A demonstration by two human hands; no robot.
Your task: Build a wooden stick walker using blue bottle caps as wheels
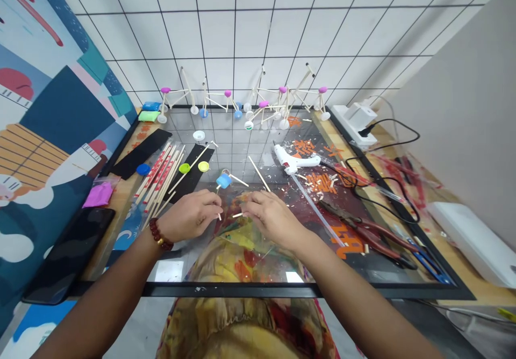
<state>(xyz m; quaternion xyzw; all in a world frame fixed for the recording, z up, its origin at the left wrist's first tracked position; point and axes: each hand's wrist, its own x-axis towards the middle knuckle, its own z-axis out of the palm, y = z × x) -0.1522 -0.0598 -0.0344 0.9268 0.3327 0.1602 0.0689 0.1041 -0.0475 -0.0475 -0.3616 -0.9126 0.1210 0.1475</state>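
Observation:
My left hand (191,215), with a beaded bracelet at the wrist, is closed over the glass tabletop. A short pale end of a thin wooden stick (220,216) shows below its fingertips. Pinched by my right hand (271,218) is another small wooden stick (237,215), pointing toward the left hand. A longer stick (258,173) reaches up from behind the right fingers; I cannot tell whether they touch it. Just beyond both hands is a lump of blue clay (223,180) with a stick (239,180) beside it.
Several stick figures with pink clay (263,104) stand along the back. A white glue gun (296,160), red-handled pliers (366,230) and wood scraps lie right. Wrapped chopsticks (161,173), bottle caps (142,170), black strips (142,153) and a phone (74,251) lie left. A power strip (355,125) sits back right.

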